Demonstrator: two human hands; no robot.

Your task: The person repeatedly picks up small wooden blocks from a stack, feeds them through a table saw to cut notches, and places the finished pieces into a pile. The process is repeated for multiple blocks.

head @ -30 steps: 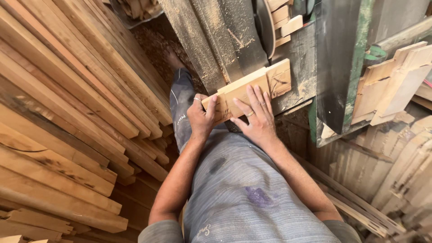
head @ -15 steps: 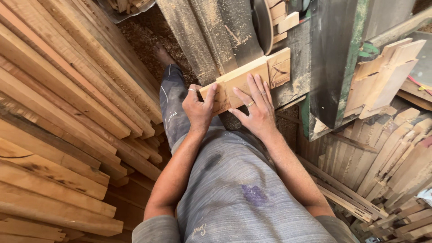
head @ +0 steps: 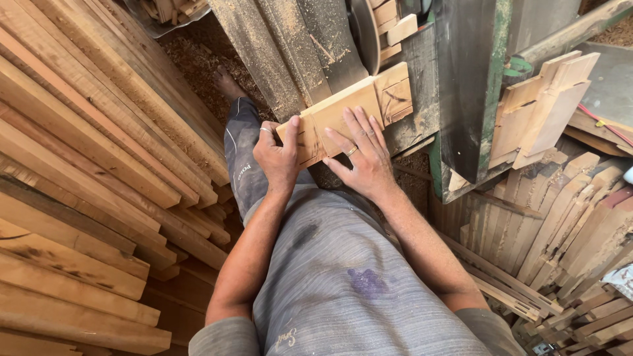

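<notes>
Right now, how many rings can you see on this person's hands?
2: one on a finger of the left hand, which grips the wooden board's near end, and one on the right hand, lying flat on it. Others may be hidden.

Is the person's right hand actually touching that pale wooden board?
Touching. The head view shows the right hand lying flat, fingers spread, on top of the wooden board.

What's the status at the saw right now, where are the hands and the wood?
Left hand grips the near end of the wooden block. Right hand flat on top of it. Block lies on the saw table, far end beside the blade.
</notes>
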